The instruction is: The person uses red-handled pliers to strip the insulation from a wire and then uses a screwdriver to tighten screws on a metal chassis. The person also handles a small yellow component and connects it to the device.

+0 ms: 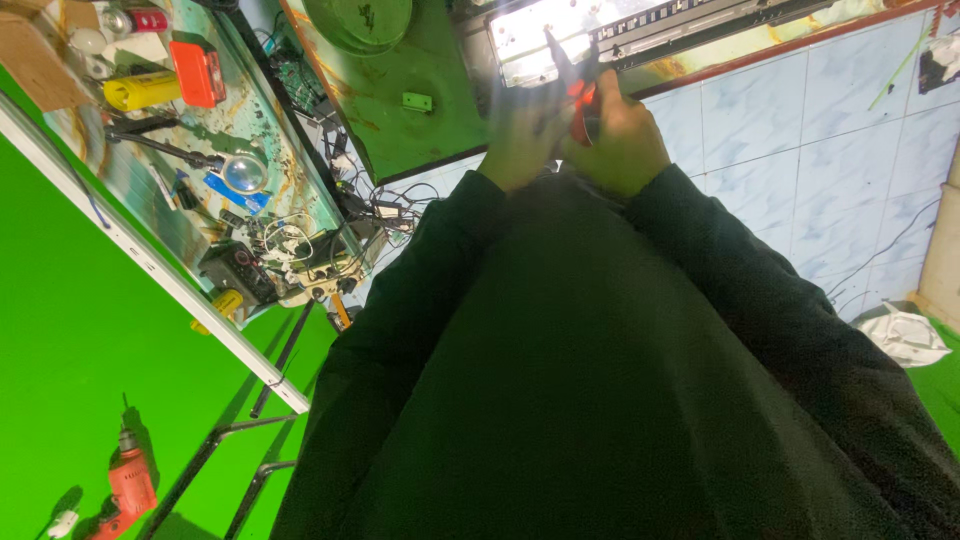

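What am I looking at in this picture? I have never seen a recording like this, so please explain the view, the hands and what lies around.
One camera sits on a person's head and looks down, tilted. The dark mass is their jacket. The right hand grips a red-handled pair of pliers; the left hand, blurred, is beside it at the tool. Both work at a bright lit panel on a green table. A side bench carries a magnifier, a yellow tool, an orange case and tangled wires. A red drill lies on the green surface.
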